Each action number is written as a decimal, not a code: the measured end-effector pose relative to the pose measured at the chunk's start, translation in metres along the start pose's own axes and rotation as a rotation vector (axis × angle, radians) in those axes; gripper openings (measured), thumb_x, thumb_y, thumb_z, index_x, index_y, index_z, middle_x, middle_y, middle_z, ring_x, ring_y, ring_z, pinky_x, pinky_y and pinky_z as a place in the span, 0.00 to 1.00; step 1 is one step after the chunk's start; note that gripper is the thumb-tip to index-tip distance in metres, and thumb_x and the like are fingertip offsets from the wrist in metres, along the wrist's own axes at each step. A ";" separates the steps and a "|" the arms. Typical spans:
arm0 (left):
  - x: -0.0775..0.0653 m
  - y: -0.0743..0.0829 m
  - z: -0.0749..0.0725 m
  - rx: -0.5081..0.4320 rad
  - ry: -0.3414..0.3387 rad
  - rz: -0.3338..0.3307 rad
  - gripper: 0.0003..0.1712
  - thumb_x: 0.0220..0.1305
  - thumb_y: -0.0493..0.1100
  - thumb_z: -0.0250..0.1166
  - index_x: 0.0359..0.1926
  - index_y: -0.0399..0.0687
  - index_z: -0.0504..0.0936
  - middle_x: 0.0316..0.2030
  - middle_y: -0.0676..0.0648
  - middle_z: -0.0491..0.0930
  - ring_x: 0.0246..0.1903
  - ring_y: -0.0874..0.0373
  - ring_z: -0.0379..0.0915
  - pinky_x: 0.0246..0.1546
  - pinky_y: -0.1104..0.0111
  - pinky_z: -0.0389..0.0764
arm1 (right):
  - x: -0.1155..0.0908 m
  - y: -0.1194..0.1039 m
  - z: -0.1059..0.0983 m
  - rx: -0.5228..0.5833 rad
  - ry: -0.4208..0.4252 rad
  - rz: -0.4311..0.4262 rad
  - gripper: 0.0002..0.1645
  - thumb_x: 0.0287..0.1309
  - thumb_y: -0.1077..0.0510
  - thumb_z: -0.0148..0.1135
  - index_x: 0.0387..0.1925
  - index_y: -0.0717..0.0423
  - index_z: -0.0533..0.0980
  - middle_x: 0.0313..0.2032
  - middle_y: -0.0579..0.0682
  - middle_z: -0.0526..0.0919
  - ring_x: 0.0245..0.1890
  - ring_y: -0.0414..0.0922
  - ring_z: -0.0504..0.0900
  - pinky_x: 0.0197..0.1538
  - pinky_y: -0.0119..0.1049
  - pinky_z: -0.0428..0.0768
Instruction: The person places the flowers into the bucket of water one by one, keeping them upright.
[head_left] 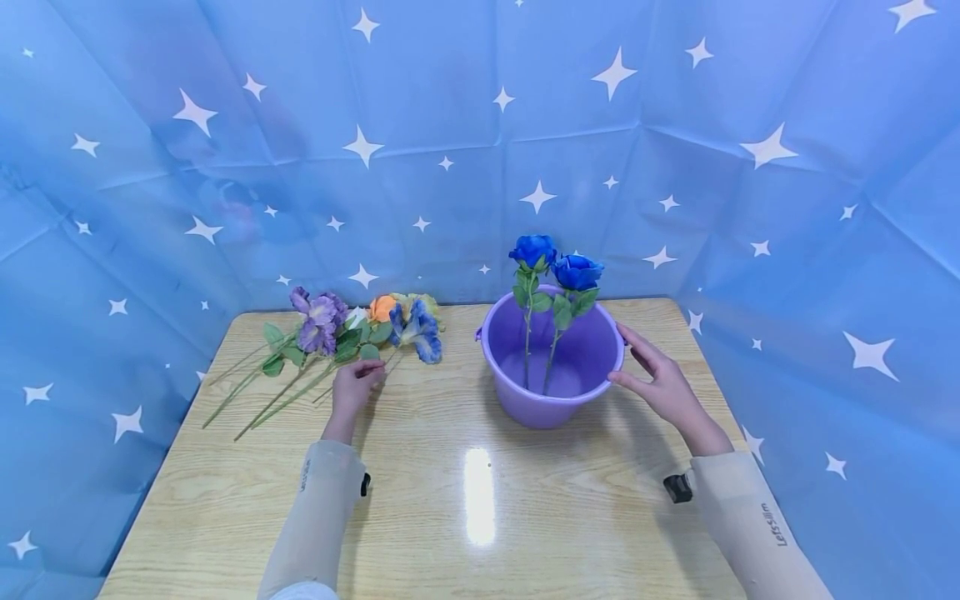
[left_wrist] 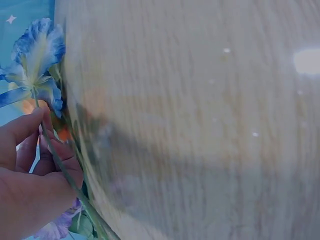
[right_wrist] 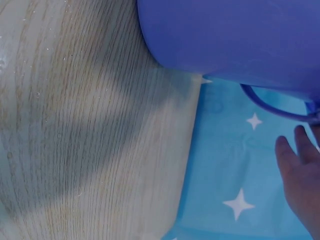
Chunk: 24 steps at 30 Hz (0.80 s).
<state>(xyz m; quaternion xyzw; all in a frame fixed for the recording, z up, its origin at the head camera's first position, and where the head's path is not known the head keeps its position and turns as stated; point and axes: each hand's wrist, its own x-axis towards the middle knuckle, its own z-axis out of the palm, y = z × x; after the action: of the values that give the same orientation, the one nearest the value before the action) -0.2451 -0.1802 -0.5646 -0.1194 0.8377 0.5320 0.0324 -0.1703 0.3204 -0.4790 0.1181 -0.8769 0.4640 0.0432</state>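
My left hand (head_left: 356, 387) pinches the thin green stem of a blue artificial iris (head_left: 418, 332) between thumb and fingers. The left wrist view shows the stem (left_wrist: 65, 172) running down past the palm, with the blue bloom (left_wrist: 39, 55) above the fingertips. To the right stands a purple bucket (head_left: 532, 410), holding one blue rose (head_left: 533, 250) and a second blue rose (head_left: 577, 272) upright. My right hand (head_left: 663, 383) rests against the bucket's right rim, thumb and fingers spread. In the right wrist view its extended fingers (right_wrist: 287, 155) are by the bucket's handle (right_wrist: 272, 107).
Several other artificial flowers lie at the table's left: purple blooms (head_left: 318, 321), an orange flower (head_left: 382, 308) and a partly hidden white one (head_left: 357, 317). Long green stems (head_left: 281, 404) point toward the front left. A blue star-printed cloth (head_left: 442, 100) hangs around the wooden table (head_left: 420, 500).
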 end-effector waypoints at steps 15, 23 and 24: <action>0.000 0.030 -0.001 -0.045 -0.001 0.099 0.14 0.66 0.38 0.66 0.52 0.41 0.85 0.49 0.38 0.86 0.39 0.67 0.79 0.46 0.67 0.84 | 0.000 -0.003 0.000 0.025 -0.003 -0.021 0.47 0.60 0.63 0.68 0.76 0.49 0.58 0.76 0.59 0.58 0.74 0.64 0.58 0.64 0.09 0.59; -0.002 0.049 -0.002 -0.055 0.001 0.170 0.13 0.66 0.40 0.67 0.50 0.44 0.86 0.47 0.38 0.86 0.37 0.68 0.78 0.36 0.81 0.77 | 0.000 -0.001 0.000 0.028 -0.002 -0.026 0.46 0.60 0.63 0.68 0.76 0.50 0.58 0.76 0.60 0.58 0.74 0.64 0.57 0.64 0.09 0.59; -0.003 0.052 -0.002 -0.056 0.002 0.171 0.13 0.66 0.40 0.67 0.51 0.44 0.86 0.47 0.39 0.86 0.37 0.67 0.78 0.37 0.81 0.77 | 0.000 -0.002 0.000 0.029 -0.001 -0.023 0.46 0.60 0.63 0.68 0.76 0.49 0.58 0.76 0.59 0.58 0.74 0.64 0.57 0.64 0.09 0.59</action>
<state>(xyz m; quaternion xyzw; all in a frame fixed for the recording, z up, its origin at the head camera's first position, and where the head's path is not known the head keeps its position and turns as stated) -0.2542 -0.1605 -0.5173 -0.0487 0.8296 0.5559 -0.0171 -0.1697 0.3197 -0.4778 0.1293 -0.8686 0.4761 0.0463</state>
